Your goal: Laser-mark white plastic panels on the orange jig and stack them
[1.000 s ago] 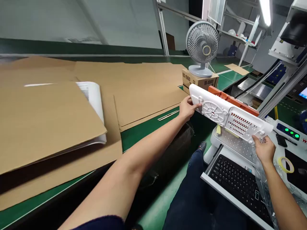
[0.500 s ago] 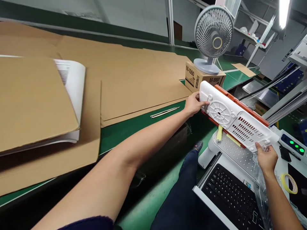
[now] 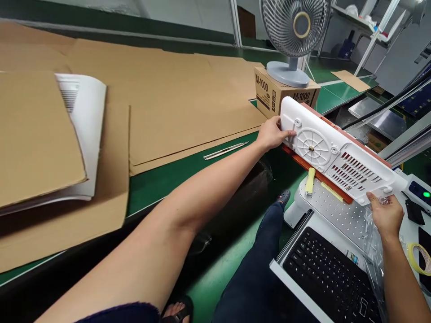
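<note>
A long white plastic panel (image 3: 340,154) with a round spoked hub and rows of slots hangs tilted between my hands, its right end lower. My left hand (image 3: 273,133) grips its upper left end, thumb on the face. At the lower right end, my right hand (image 3: 387,215) holds the panel, with crumpled clear plastic film (image 3: 373,244) under the fingers. Behind the panel, a red-orange piece (image 3: 299,161) shows along both long edges. Below is a perforated metal plate (image 3: 340,220) with a yellow piece (image 3: 310,181) near its edge.
A keyboard (image 3: 332,278) sits on a tray below the perforated plate. Yellow tape (image 3: 419,259) lies at the right. A fan (image 3: 296,27) stands on an M-1000 box (image 3: 269,94). Cardboard sheets (image 3: 175,103) and a cutter (image 3: 225,151) lie on the green bench at left.
The view has shifted slightly. Both hands still hold the panel, which appears a little higher and farther right. A sandalled foot now shows at the bottom.
</note>
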`<state>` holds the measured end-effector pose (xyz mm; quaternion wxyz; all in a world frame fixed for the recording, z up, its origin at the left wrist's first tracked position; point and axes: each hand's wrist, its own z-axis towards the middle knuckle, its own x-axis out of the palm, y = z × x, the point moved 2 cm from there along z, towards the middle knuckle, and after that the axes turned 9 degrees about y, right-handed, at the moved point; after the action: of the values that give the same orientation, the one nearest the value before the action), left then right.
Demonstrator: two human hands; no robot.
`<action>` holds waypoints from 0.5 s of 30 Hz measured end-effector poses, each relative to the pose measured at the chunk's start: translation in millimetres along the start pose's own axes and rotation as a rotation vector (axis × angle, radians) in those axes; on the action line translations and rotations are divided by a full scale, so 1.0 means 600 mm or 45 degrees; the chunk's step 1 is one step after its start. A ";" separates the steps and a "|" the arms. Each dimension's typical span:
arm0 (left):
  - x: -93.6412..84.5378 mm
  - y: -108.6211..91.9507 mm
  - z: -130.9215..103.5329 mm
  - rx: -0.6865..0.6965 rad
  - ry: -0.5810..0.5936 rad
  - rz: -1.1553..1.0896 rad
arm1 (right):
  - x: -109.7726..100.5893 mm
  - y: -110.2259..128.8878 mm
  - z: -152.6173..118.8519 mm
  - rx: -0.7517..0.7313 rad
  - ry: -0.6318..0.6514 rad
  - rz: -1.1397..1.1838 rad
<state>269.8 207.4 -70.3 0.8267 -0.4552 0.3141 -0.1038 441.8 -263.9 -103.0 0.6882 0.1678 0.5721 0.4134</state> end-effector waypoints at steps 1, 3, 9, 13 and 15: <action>-0.001 0.004 0.003 -0.004 0.015 0.017 | 0.001 -0.001 0.001 0.009 0.013 -0.025; -0.002 0.009 0.006 -0.024 0.025 0.035 | 0.002 -0.003 0.001 0.005 0.021 -0.046; 0.007 0.004 -0.004 -0.088 0.018 0.104 | 0.003 0.005 -0.005 -0.058 0.025 -0.017; 0.009 -0.016 -0.012 -0.130 0.074 0.250 | -0.001 0.021 -0.009 0.012 0.126 -0.096; 0.009 -0.029 -0.021 -0.169 0.113 0.326 | -0.010 0.030 -0.012 0.017 0.158 -0.122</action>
<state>268.0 186.5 -63.2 0.7865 -0.4599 0.4121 0.0035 428.3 -259.6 -88.4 0.6694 0.1187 0.6237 0.3858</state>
